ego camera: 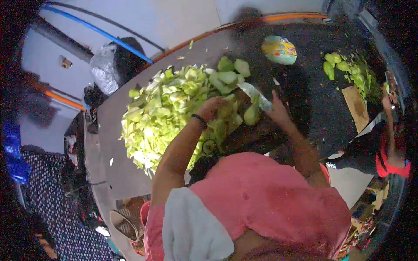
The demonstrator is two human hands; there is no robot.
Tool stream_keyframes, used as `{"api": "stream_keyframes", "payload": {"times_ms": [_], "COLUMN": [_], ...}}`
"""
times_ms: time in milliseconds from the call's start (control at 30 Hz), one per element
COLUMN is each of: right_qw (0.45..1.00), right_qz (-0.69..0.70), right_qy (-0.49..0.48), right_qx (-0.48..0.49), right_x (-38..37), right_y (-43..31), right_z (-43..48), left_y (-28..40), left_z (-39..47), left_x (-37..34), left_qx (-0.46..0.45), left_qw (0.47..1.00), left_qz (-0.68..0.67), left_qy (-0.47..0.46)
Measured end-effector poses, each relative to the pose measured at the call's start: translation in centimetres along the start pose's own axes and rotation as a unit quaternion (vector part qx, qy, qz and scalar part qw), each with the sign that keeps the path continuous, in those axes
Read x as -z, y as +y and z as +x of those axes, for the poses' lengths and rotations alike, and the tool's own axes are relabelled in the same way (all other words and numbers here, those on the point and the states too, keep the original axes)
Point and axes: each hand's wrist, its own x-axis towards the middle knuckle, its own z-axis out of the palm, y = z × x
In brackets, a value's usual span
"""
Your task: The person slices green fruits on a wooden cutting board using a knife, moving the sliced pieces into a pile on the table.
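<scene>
A large heap of cut pale-green slices (163, 107), which look like raw mango, spreads across the table before me. My left hand (213, 107), with a dark band at its wrist, is at the heap's right side, over green pieces (228, 114). Its fingertips are blurred, so I cannot make out whether it grips one. My right hand (278, 110) holds a knife, its broad pale blade (254, 94) slanting up and left towards whole green fruits (227, 76). Just below the blade is another green fruit (251, 113).
A printed plastic-wrapped bundle (279, 50) lies on the dark cloth (326, 94). At right, another person's arm (388, 120) is near green fruits (334, 63), slices and a wooden board (356, 109). A silvery bag (106, 70) stands beyond the table. A woven basket (125, 222) sits below its near edge.
</scene>
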Motion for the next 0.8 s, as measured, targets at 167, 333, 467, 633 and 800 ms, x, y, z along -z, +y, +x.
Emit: {"api": "stream_keyframes", "payload": {"times_ms": [167, 333, 467, 633, 800], "right_qw": [0.999, 0.999, 0.973, 0.958, 0.942], "right_qz": [0.042, 0.022, 0.21, 0.196, 0.189], "right_qy": [0.024, 0.009, -0.067, -0.207, -0.277], "right_qx": [-0.015, -0.038, 0.069, 0.029, 0.011], "right_x": [0.5, -1.3, -3.8, -3.6, -4.5], "right_y": [-2.0, -2.2, -4.4, -11.0, -10.8], "right_z": [-1.0, 0.8, 1.8, 0.6, 0.8], "left_y": [-5.5, 2.7, 6.3, 3.5, 1.3], "left_z": [1.0, 2.3, 1.6, -0.9, -3.2], "left_x": [-2.1, -4.1, -4.9, -3.5, 1.3], "left_qx": [0.277, -0.057, -0.154, -0.07, -0.088], "left_qw": [0.96, 0.874, 0.842, 0.849, 0.788], "left_qz": [0.033, 0.461, 0.508, 0.52, 0.605], "left_qy": [0.017, 0.141, 0.096, 0.058, 0.079]}}
